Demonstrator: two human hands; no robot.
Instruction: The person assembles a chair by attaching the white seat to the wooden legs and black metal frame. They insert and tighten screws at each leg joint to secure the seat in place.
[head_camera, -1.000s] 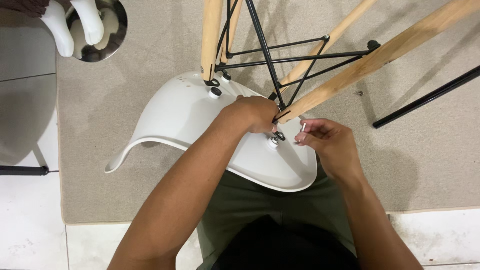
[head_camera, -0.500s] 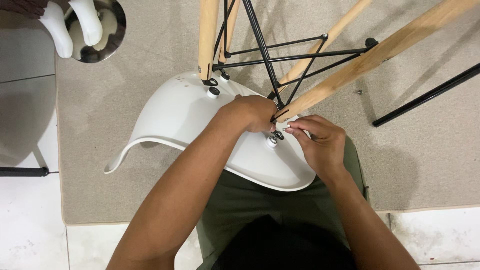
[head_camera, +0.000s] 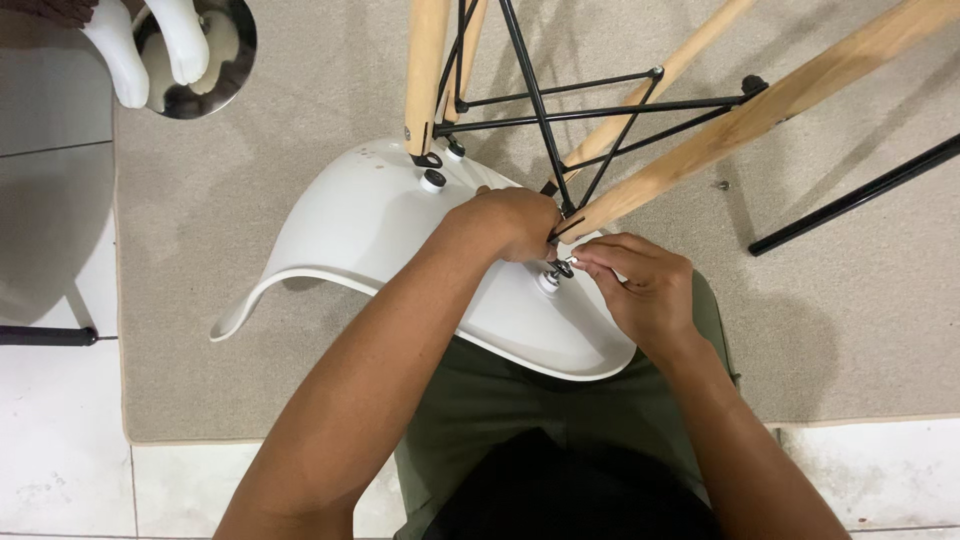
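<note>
We pinch a tiny bolt (head_camera: 563, 268) w/ our right hand (head_camera: 640, 285), left hand (head_camera: 510, 222) gripping the wood leg (head_camera: 740, 125) slanting up-right off the upside-down white seat (head_camera: 370, 225).

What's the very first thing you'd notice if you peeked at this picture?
A white chair seat lies upside down on the beige rug, over the person's lap. Wooden legs with black rods stick up from it. Both hands, left hand and right hand, pinch at a small bolt in the middle.

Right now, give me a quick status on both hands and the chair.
Left hand gripping the wooden leg base. Right hand pinching small metal hardware at the mount. White chair seat upside down across the lap. Black wire bracing crowds the joint.
</note>
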